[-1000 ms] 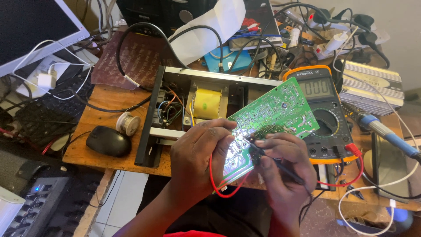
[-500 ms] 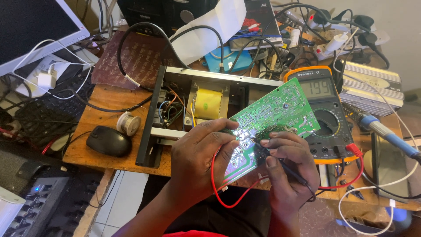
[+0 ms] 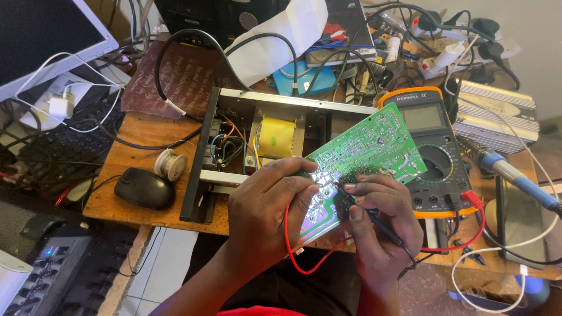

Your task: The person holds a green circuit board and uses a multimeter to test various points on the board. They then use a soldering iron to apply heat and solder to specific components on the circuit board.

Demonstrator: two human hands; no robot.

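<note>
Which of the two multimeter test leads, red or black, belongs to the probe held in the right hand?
The black lead: it runs through the right hand, while the red lead loops below the left hand.

The lower end of the green circuit board [image 3: 366, 155] is hidden behind the left hand [image 3: 266, 213] and right hand [image 3: 377, 225]; the black probe's [image 3: 374, 219] tip is lost among the fingers, so where it touches cannot be told; the red wire [image 3: 293, 248] runs behind the left hand; the monitor [image 3: 41, 41] and the soldering iron [image 3: 515, 175] are cut off by the edges; the meter's [image 3: 430, 149] dial setting is too small to tell.
</note>
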